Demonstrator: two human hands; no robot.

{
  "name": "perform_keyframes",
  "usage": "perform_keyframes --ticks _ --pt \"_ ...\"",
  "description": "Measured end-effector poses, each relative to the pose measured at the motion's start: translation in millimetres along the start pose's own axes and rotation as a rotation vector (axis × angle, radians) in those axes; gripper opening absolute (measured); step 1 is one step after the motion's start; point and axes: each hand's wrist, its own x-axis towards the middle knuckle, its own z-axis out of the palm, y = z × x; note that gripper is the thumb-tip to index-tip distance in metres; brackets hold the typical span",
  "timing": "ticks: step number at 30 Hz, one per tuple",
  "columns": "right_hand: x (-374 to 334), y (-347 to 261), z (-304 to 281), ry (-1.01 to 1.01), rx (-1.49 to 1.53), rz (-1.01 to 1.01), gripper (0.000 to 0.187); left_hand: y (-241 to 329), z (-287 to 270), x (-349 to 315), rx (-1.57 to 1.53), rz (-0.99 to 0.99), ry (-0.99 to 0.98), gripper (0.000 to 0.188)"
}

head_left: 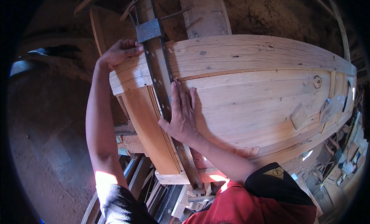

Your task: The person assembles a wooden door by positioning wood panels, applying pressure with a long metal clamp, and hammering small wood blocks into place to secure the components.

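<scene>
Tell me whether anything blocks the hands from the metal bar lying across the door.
Nothing visible does. The right hand is already at the bar, its thumb over it; the left hand is at the door's far edge, fingertips by the bar's left side, with no object seen between.

Head view: fisheye, close; looks from above near edge of wooden door (246,93), down and across toward far edge.

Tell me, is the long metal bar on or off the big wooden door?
On: the metal bar runs across the wooden door, covering part of its face.
</scene>
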Motion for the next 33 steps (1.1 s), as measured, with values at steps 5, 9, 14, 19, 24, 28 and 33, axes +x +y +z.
perform_keyframes --ticks 5,9,14,19,24,28,33 --pt "1 2 2 0.000 -0.036 -0.001 0.113 4 1 -1 0.023 -0.026 -0.006 0.020" --pt "1 1 1 -0.004 -0.044 0.004 0.112 4 2 1 -0.001 -0.025 0.003 0.021" --pt "-3 -1 2 0.020 -0.022 -0.014 0.109 -2 -6 3 0.042 -0.038 -0.010 0.021" --pt "-16 -1 -1 0.007 0.000 0.007 0.106 5 -1 6 0.023 -0.049 -0.022 0.020" --pt "-23 1 1 -0.019 0.043 -0.032 0.105 4 4 -12 0.005 0.080 0.039 0.035" --pt "-24 1 2 0.034 0.037 -0.046 0.103 -6 56 -36 0.212 0.310 0.637 0.044" --pt "-66 10 6 0.091 0.042 -0.075 0.091 -53 225 -129 0.118 0.379 1.098 0.040"
